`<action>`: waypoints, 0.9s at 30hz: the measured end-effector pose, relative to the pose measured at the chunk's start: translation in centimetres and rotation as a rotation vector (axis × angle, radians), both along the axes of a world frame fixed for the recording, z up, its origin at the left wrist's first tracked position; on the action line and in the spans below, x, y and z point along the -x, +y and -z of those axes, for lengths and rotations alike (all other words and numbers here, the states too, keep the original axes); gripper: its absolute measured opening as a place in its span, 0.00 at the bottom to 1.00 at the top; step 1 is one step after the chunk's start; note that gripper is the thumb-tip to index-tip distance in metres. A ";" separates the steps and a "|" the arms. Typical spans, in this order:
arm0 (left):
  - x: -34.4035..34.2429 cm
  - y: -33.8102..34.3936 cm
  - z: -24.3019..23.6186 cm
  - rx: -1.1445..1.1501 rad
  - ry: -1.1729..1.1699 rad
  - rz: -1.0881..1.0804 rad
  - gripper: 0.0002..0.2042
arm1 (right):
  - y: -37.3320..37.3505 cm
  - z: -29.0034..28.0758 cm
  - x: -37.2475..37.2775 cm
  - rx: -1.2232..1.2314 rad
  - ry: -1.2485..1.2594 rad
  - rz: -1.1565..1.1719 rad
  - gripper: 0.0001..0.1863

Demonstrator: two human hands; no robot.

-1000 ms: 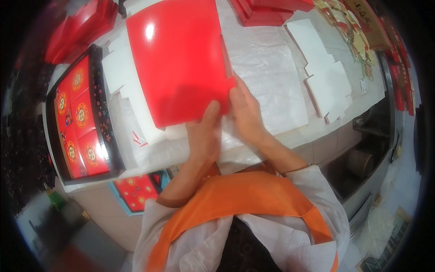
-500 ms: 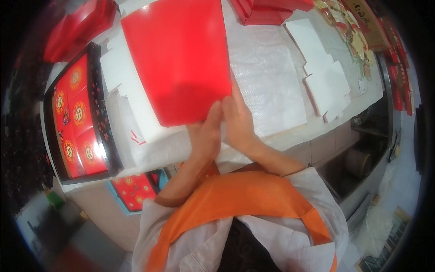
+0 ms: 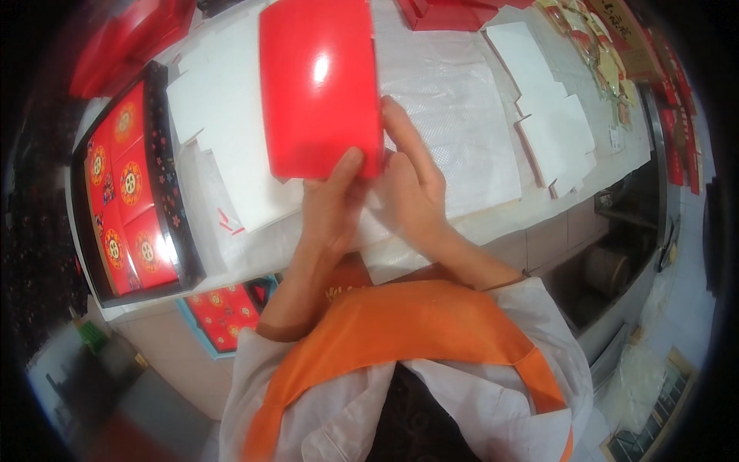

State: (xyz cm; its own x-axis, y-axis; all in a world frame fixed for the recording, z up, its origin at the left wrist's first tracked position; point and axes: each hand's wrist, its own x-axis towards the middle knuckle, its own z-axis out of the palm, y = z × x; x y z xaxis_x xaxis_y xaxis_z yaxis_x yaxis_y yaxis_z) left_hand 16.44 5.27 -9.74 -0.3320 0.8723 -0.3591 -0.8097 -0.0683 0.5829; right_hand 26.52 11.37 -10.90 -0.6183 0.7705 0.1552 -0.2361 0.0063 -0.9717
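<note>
Head view: nearest, your orange apron [image 3: 408, 319] sits below both hands. Your left hand [image 3: 331, 204] is closed on the near edge of the glossy red carton [image 3: 319, 92], thumb on top, probably to steady it. Your right hand [image 3: 416, 181] is half curled at the carton's right side, perhaps guiding that edge; I cannot tell whether it pinches anything. Left and right, white cardboard blanks [image 3: 535, 100] lie flat, likely within easy reach. Far off, red boxes [image 3: 450, 11] stand apart, seemingly leaving you working room.
</note>
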 end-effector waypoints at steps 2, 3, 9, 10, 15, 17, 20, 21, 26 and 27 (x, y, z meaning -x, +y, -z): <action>-0.7 -0.1 0.4 0.041 0.279 0.009 0.15 | 0.1 -0.6 0.7 0.190 0.000 0.033 0.29; -1.1 -0.1 0.9 0.048 0.327 0.014 0.15 | 0.2 -0.9 1.0 0.249 -0.034 0.058 0.29; -2.4 -0.4 2.8 0.043 0.290 0.030 0.18 | -0.5 -0.1 0.6 0.066 -0.154 0.079 0.29; -2.5 -0.5 2.8 0.046 0.298 0.035 0.18 | -0.6 -0.2 0.6 0.019 -0.180 0.086 0.29; -2.7 -0.6 2.4 0.048 0.296 -0.009 0.17 | -0.4 -0.3 0.7 -0.194 -0.244 0.081 0.31; -2.9 -0.4 1.6 0.075 0.284 -0.055 0.13 | -0.2 0.3 0.5 -0.234 -0.240 0.058 0.31; -2.7 -0.3 1.2 0.125 0.307 -0.064 0.11 | 0.3 0.5 0.3 -0.388 -0.319 0.072 0.32; -2.5 -0.4 1.2 0.142 0.322 -0.059 0.11 | 0.3 0.4 0.2 -0.455 -0.358 0.084 0.32; -1.6 -0.7 1.6 0.105 0.254 0.052 0.15 | 0.6 0.0 -0.1 -0.313 -0.304 -0.012 0.33; -1.6 -0.5 1.3 0.105 0.221 0.039 0.15 | 0.7 0.0 -0.3 -0.212 -0.278 -0.058 0.33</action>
